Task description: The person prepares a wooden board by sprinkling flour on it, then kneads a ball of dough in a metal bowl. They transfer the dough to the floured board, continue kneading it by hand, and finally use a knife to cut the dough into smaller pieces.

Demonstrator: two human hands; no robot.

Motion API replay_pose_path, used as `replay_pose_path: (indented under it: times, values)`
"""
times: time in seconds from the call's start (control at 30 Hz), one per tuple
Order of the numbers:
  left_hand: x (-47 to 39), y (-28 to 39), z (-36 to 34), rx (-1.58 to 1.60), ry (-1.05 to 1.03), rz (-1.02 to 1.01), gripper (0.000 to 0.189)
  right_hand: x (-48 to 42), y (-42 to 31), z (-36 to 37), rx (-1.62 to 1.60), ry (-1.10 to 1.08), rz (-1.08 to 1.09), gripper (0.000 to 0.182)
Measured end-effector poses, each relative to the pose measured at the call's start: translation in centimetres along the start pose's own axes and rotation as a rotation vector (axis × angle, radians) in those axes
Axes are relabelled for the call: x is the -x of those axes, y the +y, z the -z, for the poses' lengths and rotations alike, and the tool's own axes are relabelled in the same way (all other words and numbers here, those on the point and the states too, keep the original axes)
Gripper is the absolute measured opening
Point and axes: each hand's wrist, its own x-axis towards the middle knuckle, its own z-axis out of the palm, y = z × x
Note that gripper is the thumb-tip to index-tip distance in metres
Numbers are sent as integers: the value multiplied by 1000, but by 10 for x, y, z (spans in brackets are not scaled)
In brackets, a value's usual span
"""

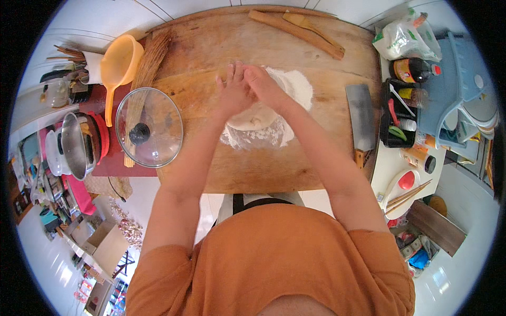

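Note:
My left hand (234, 93) is over the wooden board (205, 166), its fingers apart. My right hand (264, 83) touches it at the thumb side, with its fingers close together; what lies between the palms is hidden. Below both hands sits a pale lump of dough (253, 121), partly covered by them. White flour (302, 89) is heaped beyond it to the right, and more loose flour is scattered along its near side.
At the board's right edge lies a cleaver (360, 118). A wooden rolling pin (292, 33) and a wooden spatula (304, 21) rest at the back. Leftward are a glass lid (166, 130), a straw brush (152, 59) and an orange ladle (122, 59). A dark sauce bottle (413, 70) stands right.

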Motion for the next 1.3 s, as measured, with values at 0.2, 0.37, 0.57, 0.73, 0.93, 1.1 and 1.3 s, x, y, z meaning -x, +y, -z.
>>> replay_pose_path:
  times: [0.2, 0.37, 0.57, 0.73, 0.93, 1.1, 1.3]
  values:
    - [19, -10, 19, 601, -71, -89, 58, 33, 39, 58, 50, 213, -60, 42]
    - [53, 10, -29, 83, 190, -57, 59, 75, 61, 43, 840, 109, 131, 51]
    - [121, 30, -46, 452, 149, 242, 60, 97, 54, 40, 883, -22, 118, 53]
    - [119, 10, -31, 444, 350, 245, 58, 93, 64, 37, 919, 54, 156, 47]
    - [85, -15, -13, 435, 544, 127, 50, 86, 77, 43, 705, 55, 125, 43]
    - [77, -7, -3, 382, 399, 92, 45, 90, 42, 23, 555, 115, 146, 45]
    - [49, 16, -23, 470, 403, -93, 43, 77, -7, -39, 762, 85, 57, 54]
